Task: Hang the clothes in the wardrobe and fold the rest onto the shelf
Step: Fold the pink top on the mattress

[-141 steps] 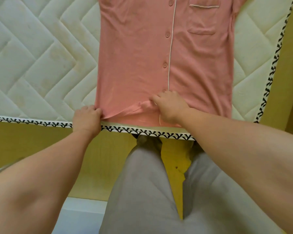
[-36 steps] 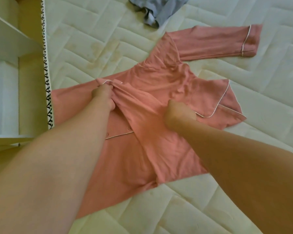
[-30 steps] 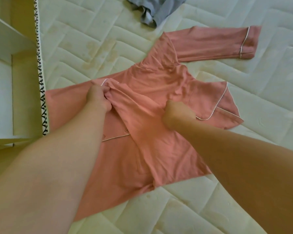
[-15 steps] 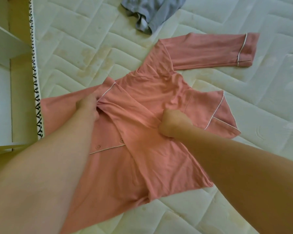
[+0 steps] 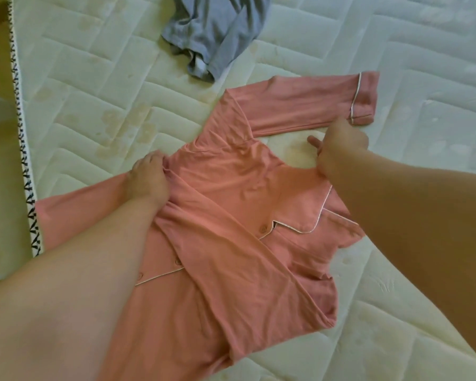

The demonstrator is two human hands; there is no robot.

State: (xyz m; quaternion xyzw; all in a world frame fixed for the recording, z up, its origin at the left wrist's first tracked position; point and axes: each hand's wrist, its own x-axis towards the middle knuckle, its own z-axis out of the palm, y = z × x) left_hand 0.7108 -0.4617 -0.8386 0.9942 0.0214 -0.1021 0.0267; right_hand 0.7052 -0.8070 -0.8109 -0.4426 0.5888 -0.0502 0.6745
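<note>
On one quilted mattress (image 5: 94, 105), one pink shirt (image 5: 231, 204) spread front-up with a side flap folded across, one crumpled grey garment (image 5: 217, 31) well apart beyond it, and two hands: left hand (image 5: 149, 182) clutching a fold at the shirt's shoulder, right hand (image 5: 341, 152) curled between sleeve and collar, hold on cloth impossible to tell.

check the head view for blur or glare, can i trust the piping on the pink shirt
Head view: even, soft light, no glare or hard shadows; the white piping on the pink shirt reads clearly; the right hand is slightly smeared, the left hand gripping the fabric sharper; both forearms loom large and soft near the wide-angle lens.
</note>
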